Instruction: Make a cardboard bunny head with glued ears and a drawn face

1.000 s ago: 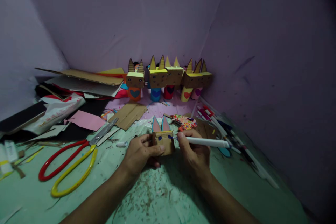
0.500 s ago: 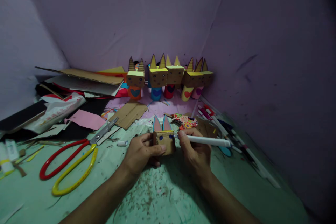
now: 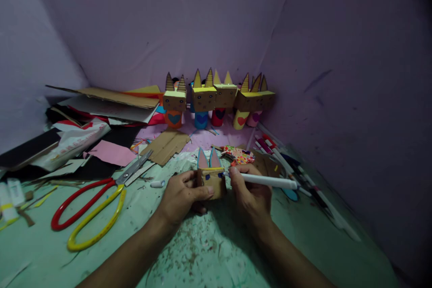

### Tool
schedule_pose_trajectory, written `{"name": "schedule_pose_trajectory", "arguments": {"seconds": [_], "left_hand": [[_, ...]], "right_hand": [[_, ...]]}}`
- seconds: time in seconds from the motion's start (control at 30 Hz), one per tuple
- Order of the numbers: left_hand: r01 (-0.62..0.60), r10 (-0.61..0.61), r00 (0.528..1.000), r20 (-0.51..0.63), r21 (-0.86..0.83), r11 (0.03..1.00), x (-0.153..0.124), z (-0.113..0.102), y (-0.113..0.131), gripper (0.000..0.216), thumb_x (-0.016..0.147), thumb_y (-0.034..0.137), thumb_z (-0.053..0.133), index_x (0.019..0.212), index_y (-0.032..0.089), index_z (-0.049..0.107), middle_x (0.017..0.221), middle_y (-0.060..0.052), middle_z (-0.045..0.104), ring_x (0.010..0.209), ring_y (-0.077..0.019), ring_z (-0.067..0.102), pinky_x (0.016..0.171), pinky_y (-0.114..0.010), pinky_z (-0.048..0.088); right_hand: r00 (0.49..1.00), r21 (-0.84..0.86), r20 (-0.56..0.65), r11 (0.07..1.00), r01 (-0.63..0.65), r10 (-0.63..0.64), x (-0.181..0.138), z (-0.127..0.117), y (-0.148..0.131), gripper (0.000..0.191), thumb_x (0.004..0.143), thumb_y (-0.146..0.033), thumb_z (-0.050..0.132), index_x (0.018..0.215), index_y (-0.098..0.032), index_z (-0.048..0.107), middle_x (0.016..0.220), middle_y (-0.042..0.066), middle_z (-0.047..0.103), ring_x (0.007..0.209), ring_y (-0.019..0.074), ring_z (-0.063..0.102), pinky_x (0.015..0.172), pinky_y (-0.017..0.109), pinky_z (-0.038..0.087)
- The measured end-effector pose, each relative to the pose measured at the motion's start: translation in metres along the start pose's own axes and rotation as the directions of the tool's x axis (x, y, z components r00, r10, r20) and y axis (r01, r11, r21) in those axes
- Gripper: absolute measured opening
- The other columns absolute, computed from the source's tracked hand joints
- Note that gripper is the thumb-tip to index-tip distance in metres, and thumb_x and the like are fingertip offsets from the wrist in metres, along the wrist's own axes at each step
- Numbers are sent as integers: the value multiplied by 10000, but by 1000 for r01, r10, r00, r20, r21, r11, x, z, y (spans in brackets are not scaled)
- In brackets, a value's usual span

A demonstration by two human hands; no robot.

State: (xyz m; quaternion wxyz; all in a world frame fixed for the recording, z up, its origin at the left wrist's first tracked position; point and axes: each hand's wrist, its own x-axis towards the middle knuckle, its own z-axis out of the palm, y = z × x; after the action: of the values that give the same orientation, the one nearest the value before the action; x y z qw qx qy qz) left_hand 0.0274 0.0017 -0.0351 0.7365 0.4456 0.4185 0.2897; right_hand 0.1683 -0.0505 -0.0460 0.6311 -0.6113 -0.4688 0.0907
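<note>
Our left hand [image 3: 178, 195] had its fingers tight on the eared box [image 3: 218, 184] over the green table [image 3: 135, 225]; our right hand [image 3: 251, 193] pinched the white pen [image 3: 270, 182] by a blue spot [image 3: 220, 175]. If the box wobbled, we could smear it.

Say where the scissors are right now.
In the head view, the scissors lie on the green table, left of the left hand, near the pink paper piece.

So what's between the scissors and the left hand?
The head view shows a pale strip beside the scissors, then a small white cylinder nearer the left hand.
</note>
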Motion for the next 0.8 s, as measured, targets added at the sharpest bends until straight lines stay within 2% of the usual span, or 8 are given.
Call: {"name": "schedule_pose_trajectory", "arguments": {"seconds": [0.37,0.63,0.8], "left_hand": [[-4,4,1000,-10,10,1000,1,-1,-1,547,494,273,811,980,81,653,807,-93,707,493,-126,583,383,-219,482],[-9,9,1000,1,8,1000,2,-1,-2,549,487,269,811,979,83,654,780,-82,700,500,-128,583,382,-218,484],[-5,5,1000,5,7,1000,2,-1,-1,531,504,269,806,980,88,657,761,-71,695,497,-122,578,390,-217,485]], "right_hand": [[999,20,33,999,-32,31,-4,1,3,226,830,-350,569,677,-186,594,540,-35,511,486,114,445,464,240,333],[998,16,67,1000,-6,5,-4,0,5,195,828,-328,570,693,-192,607,576,-23,548,531,128,486,497,247,357],[996,27,83,999,-36,33,-4,0,4,199,828,-335,570,698,-191,611,570,-25,548,524,126,485,492,245,352]]}}
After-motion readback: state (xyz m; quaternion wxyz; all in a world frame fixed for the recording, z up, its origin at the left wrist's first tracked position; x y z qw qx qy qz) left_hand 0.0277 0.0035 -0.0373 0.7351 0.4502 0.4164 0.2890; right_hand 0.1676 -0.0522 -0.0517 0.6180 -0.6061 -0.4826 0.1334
